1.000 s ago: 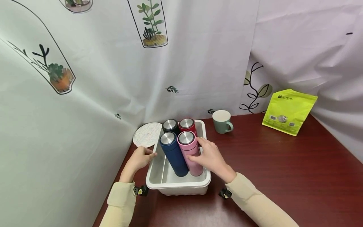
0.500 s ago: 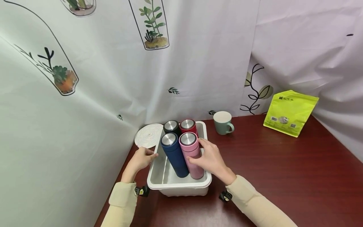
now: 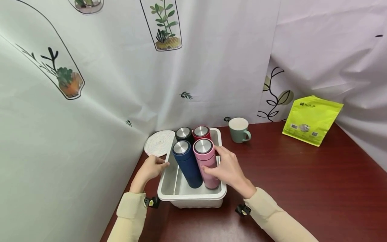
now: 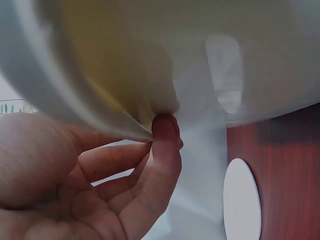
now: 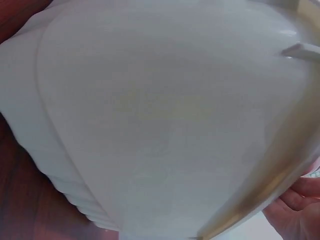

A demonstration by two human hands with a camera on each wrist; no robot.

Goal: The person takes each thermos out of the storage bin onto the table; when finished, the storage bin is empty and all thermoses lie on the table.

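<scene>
A white plastic tub (image 3: pixel 193 197) stands on the dark red table and holds several upright flasks with steel lids: pink (image 3: pixel 207 162), navy (image 3: pixel 187 163), black (image 3: pixel 183 133) and red (image 3: pixel 201 131). My right hand (image 3: pixel 226 169) is curled round the pink flask, thumb at the front and fingers behind it. My left hand (image 3: pixel 150 169) holds the tub's left rim (image 4: pixel 100 115), thumb on the edge. The right wrist view shows only the tub's outer wall (image 5: pixel 150 125) close up, with fingertips (image 5: pixel 295 210) at the lower right.
A round woven coaster (image 3: pixel 159 143) lies behind the tub at the left. A green mug (image 3: pixel 239 129) stands to the tub's right, and a lime-green pouch (image 3: pixel 311 120) leans at the back right. Printed curtains close in the left and back.
Both hands keep their hold. The pink flask has risen slightly and shifted a little right with my right hand. The view itself has drifted a little.
</scene>
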